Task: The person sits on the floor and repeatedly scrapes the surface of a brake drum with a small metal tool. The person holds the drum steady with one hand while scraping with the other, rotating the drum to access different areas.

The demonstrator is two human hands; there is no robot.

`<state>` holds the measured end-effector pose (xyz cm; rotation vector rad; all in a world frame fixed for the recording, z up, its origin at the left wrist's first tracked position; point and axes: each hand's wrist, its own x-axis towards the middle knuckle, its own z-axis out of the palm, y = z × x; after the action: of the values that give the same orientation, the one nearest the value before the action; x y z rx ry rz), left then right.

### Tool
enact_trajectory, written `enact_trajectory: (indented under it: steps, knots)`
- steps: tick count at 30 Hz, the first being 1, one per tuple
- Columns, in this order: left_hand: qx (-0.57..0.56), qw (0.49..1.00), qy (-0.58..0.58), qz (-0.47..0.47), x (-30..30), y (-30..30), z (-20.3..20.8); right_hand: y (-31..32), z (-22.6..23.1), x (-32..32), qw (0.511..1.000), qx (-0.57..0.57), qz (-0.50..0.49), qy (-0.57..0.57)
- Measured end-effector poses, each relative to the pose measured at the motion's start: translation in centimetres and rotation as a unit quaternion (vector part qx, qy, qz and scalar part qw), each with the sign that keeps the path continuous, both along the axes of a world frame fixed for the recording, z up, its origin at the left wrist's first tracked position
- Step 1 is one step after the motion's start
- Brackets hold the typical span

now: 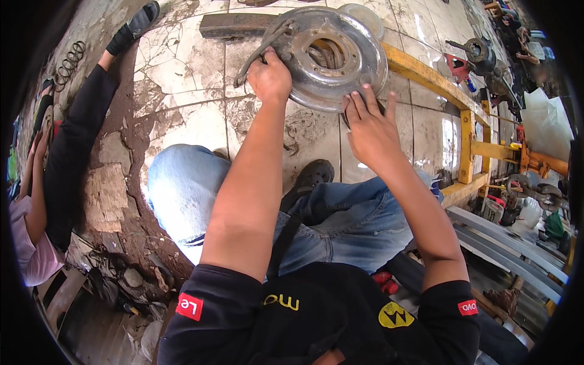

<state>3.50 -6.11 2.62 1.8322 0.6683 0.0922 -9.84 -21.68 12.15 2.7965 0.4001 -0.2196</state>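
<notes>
A grey metal wheel disc [304,79], with a round centre hole ringed by bolt holes, lies in front of me at the top of the view. At its left edge my left hand [269,76] is closed on a dark, curved metal bar [258,56]. The bar's upper end reaches over the disc's upper left side. My right hand [370,125] lies at the disc's lower right edge with its fingers stretched and spread. A dark curved edge shows beside those fingers; what it belongs to is hidden.
A heavy metal beam [234,25] lies behind the disc. A yellow metal frame [466,143] stands on the right, near grey metal bars [505,243] and cluttered parts. Another person's dark-clothed leg [82,134] stretches along the left. Dirty, cracked tiles [182,73] cover the floor.
</notes>
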Motion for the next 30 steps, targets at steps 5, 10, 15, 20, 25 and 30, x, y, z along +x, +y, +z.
enact_trajectory:
  steps: [5, 10, 15, 20, 25, 30]
  knots:
    - [-0.033, 0.999, 0.017, -0.011, -0.2, -0.3, 1.0, 0.5, -0.8, 1.3, 0.996, 0.073, -0.005, 0.056]
    - [-0.011, 1.0, 0.023, -0.003, -0.2, -0.2, 0.5, -0.8, -2.4, 0.0, 0.99, 0.129, 0.046, -0.026]
    - [-0.014, 1.0, 0.014, -0.023, -0.3, -0.2, 0.5, 0.7, -2.5, 0.0, 0.986, 0.164, -0.004, -0.005]
    - [-0.003, 1.0, 0.009, -0.021, -0.4, -0.1, 0.9, -1.9, -2.1, 1.3, 0.991, 0.135, -0.023, -0.009]
    - [-0.019, 1.0, 0.014, -0.009, 0.0, -0.1, 0.7, 0.1, -2.5, 0.3, 0.989, 0.148, -0.015, -0.001]
    - [-0.017, 1.0, 0.024, -0.005, 0.0, -0.3, 0.7, -1.4, -1.9, 1.1, 0.993, 0.103, -0.062, -0.014]
